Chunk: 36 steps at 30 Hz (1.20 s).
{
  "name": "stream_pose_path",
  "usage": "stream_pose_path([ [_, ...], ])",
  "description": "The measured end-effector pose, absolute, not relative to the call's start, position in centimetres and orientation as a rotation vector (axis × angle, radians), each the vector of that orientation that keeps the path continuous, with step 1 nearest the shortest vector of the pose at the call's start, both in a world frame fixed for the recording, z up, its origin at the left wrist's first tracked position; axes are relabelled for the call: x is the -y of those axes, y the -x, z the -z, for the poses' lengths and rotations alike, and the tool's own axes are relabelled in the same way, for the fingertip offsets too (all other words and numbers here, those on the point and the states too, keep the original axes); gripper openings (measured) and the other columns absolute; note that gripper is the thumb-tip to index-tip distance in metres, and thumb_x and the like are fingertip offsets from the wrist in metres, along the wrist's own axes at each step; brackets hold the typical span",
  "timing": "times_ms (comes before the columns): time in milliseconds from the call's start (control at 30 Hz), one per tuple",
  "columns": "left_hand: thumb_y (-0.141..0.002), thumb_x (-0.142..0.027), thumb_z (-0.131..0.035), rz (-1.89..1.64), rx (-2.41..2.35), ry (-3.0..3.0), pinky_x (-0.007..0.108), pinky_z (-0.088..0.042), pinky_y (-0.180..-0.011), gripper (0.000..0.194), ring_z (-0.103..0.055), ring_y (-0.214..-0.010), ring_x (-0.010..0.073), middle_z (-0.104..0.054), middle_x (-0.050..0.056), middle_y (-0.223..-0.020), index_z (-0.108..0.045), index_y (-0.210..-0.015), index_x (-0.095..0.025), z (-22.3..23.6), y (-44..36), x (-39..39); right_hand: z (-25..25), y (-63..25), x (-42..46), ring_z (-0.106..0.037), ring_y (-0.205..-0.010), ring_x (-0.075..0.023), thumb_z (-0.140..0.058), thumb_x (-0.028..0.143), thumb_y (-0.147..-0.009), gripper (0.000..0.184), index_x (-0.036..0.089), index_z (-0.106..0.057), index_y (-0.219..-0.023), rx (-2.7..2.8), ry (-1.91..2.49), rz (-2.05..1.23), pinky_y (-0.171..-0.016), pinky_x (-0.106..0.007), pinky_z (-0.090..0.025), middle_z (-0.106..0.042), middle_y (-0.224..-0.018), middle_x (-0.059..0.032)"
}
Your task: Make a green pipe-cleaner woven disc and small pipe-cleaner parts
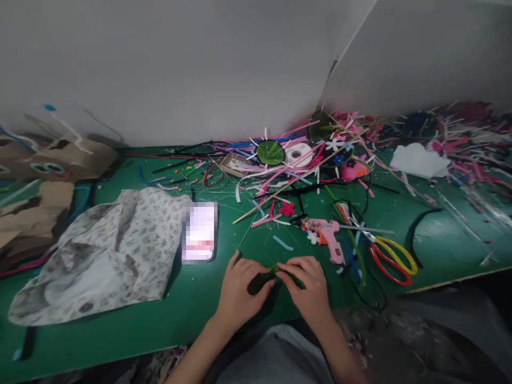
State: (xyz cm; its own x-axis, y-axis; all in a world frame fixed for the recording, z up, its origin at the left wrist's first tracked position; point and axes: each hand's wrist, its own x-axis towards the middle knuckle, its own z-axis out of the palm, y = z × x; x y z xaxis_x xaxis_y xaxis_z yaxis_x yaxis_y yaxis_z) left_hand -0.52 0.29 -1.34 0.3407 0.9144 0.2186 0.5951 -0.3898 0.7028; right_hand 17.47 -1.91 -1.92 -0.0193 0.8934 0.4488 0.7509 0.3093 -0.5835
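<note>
Near the table's front edge, my left hand (246, 285) and my right hand (306, 282) meet fingertip to fingertip. Between them they pinch a small dark-green piece (276, 270); the fingers cover most of it, and I cannot make out its kind. Right of my right hand lies a pink hot glue gun (330, 237) with its nozzle toward the left. Beyond it are scissors (394, 256) with one red and one yellow handle loop. A phone (200, 232) with a lit screen lies to the left of my left hand.
A patterned grey-white cloth (132, 250) spreads over the left of the green table (160, 341). Cardboard pieces with googly eyes (76, 160) stand behind it. Pipe cleaners, felt flowers (287, 208), a white spool (299, 154) and a wooden stick (260, 207) clutter the back. A crumpled white paper (420, 160) lies right.
</note>
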Motion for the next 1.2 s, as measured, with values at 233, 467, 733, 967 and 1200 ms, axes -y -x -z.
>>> stream_pose_path([
  [233,-0.09,-0.022,-0.057,-0.752,-1.401,-2.278,0.051,-0.034,-0.104,0.017,-0.065,-0.08,0.0181,-0.071,-0.001,-0.085,-0.067,-0.103,-0.027,0.6,2.1,1.0,1.8,-17.0,2.1,-0.057,-0.084,-0.0182,-0.063,0.024,-0.089,0.009,0.026,-0.071,-0.094,1.832,1.508,-0.137,-0.076,-0.035,-0.042,-0.067,-0.085,-0.0022],
  [467,-0.092,-0.017,-0.051,-0.644,-1.452,-2.625,0.051,-0.031,-0.103,0.018,-0.059,-0.069,0.0182,-0.065,-0.002,-0.068,-0.065,-0.083,-0.023,0.1,2.4,2.8,1.7,-16.6,2.3,-0.057,-0.084,-0.0186,-0.062,0.025,-0.09,0.01,0.027,-0.07,-0.096,1.849,1.556,-0.07,-0.077,-0.035,-0.04,-0.067,-0.086,-0.0024],
  [733,-0.084,-0.009,-0.049,-0.484,-1.2,-2.864,0.049,-0.03,-0.108,0.018,-0.051,-0.065,0.0178,-0.055,-0.001,-0.063,-0.056,-0.072,-0.021,1.5,1.2,4.8,1.9,-16.3,2.4,-0.056,-0.084,-0.0184,-0.061,0.023,-0.09,0.01,0.026,-0.07,-0.094,1.841,1.566,-0.032,-0.078,-0.036,-0.04,-0.067,-0.086,-0.0027],
  [967,-0.08,-0.01,-0.053,-0.432,-1.098,-2.907,0.047,-0.032,-0.106,0.017,-0.049,-0.064,0.0177,-0.053,-0.001,-0.062,-0.051,-0.068,-0.021,1.3,1.6,5.0,1.9,-16.3,2.4,-0.056,-0.084,-0.0177,-0.064,0.021,-0.088,0.01,0.024,-0.071,-0.094,1.831,1.542,-0.02,-0.078,-0.034,-0.039,-0.067,-0.086,-0.0024],
  [1200,-0.079,-0.01,-0.054,-0.488,-1.015,-2.96,0.047,-0.033,-0.101,0.017,-0.048,-0.062,0.0181,-0.053,-0.001,-0.059,-0.05,-0.066,-0.021,2.2,1.7,5.6,2.0,-16.2,2.3,-0.056,-0.083,-0.0177,-0.064,0.021,-0.089,0.009,0.024,-0.071,-0.093,1.791,1.512,-0.019,-0.076,-0.034,-0.038,-0.067,-0.084,-0.002],
])
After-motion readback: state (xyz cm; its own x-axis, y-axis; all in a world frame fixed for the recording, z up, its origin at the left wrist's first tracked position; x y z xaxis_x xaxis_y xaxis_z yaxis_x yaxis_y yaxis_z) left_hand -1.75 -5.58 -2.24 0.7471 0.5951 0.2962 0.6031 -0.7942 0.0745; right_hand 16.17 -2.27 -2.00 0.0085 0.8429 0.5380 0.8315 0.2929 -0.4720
